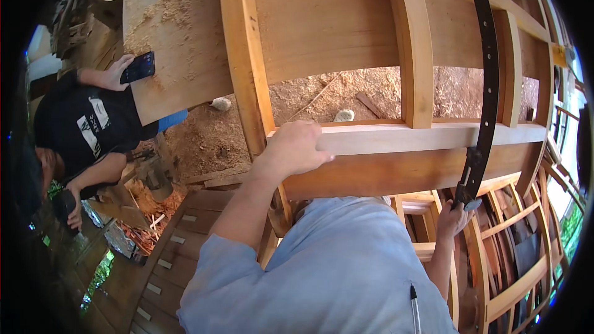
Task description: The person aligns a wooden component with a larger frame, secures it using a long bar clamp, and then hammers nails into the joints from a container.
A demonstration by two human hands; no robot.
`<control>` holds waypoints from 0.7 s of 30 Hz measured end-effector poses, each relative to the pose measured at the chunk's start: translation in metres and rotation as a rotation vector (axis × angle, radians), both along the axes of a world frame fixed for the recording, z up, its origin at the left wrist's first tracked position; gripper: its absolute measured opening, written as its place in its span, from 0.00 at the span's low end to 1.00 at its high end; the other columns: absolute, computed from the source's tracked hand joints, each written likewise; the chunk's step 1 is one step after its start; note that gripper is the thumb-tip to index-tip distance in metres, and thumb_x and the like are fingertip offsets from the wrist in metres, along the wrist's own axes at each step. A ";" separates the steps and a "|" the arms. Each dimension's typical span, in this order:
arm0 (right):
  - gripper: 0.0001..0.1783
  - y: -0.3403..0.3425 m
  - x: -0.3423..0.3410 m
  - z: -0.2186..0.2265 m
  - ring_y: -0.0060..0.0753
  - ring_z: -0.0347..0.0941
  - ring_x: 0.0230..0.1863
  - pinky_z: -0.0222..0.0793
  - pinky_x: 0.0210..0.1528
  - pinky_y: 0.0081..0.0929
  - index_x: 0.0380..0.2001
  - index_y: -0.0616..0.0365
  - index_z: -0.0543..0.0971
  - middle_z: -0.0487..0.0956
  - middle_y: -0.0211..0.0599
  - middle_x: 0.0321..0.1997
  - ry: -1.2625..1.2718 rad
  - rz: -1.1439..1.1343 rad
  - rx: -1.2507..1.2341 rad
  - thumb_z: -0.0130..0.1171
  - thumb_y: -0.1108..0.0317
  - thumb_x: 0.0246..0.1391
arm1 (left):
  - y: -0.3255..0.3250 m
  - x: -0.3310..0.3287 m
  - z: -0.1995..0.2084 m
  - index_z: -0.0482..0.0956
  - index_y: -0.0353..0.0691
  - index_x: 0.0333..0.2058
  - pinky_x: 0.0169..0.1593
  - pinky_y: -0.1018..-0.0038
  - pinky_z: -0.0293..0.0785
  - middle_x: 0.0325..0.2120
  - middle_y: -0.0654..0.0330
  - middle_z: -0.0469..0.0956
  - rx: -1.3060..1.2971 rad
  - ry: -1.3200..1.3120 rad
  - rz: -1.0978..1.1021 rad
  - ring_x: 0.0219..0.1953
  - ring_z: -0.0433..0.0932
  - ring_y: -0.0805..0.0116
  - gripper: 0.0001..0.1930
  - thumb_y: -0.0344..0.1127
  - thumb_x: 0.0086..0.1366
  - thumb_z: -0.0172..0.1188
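Note:
A wooden frame (409,49) with rails and crosspieces lies in front of me. My left hand (294,147) rests at the left end of its near rail (396,140), fingers curled over the top and thumb along the near face. A long black bar clamp (489,55) with a row of holes spans the frame on the right, from the far rail to the near one. Down at the clamp's near end, my right hand (453,218) is closed round its screw handle (470,205). Some of the right fingers are hidden.
At the left stands a person in a black shirt (93,117), a phone (137,68) in one hand. A board (179,12) strewn with shavings lies beyond the frame's left side. More slatted wooden frames (513,241) stand at the lower right. Sawdust (371,86) covers the ground.

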State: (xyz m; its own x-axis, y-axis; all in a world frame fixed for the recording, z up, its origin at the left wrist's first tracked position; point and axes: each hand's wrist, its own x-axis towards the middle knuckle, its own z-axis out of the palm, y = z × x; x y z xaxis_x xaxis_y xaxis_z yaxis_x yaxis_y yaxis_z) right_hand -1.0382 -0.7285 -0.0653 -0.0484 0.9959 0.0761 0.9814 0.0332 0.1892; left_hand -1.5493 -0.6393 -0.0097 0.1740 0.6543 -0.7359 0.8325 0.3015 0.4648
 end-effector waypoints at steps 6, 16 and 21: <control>0.16 0.006 -0.005 -0.001 0.64 0.76 0.41 0.64 0.57 0.53 0.31 0.66 0.81 0.80 0.61 0.28 0.045 -0.163 -0.156 0.57 0.60 0.58 | -0.022 0.005 -0.011 0.80 0.29 0.39 0.53 0.57 0.76 0.41 0.44 0.82 0.216 0.033 0.089 0.47 0.80 0.46 0.29 0.54 0.53 0.71; 0.23 0.021 -0.001 0.007 0.62 0.79 0.35 0.70 0.45 0.58 0.28 0.65 0.83 0.81 0.59 0.26 0.085 -0.217 -0.281 0.56 0.53 0.58 | -0.007 0.059 0.007 0.83 0.31 0.41 0.52 0.58 0.76 0.41 0.46 0.81 0.381 0.045 0.025 0.47 0.80 0.47 0.31 0.57 0.53 0.69; 0.20 0.025 -0.011 0.018 0.58 0.80 0.32 0.72 0.42 0.52 0.18 0.60 0.83 0.82 0.53 0.25 0.174 -0.145 -0.252 0.62 0.54 0.54 | 0.000 0.091 0.006 0.83 0.32 0.43 0.52 0.59 0.76 0.43 0.47 0.80 0.406 0.076 -0.025 0.49 0.79 0.48 0.30 0.56 0.54 0.68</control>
State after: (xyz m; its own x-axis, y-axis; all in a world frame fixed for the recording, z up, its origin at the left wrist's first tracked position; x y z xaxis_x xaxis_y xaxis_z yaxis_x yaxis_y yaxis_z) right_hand -1.0496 -0.7038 -0.0472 0.0874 0.9800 -0.1790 0.9962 -0.0848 0.0220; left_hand -1.4584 -0.6391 -0.0034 0.1491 0.8901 -0.4306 0.8736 0.0854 0.4790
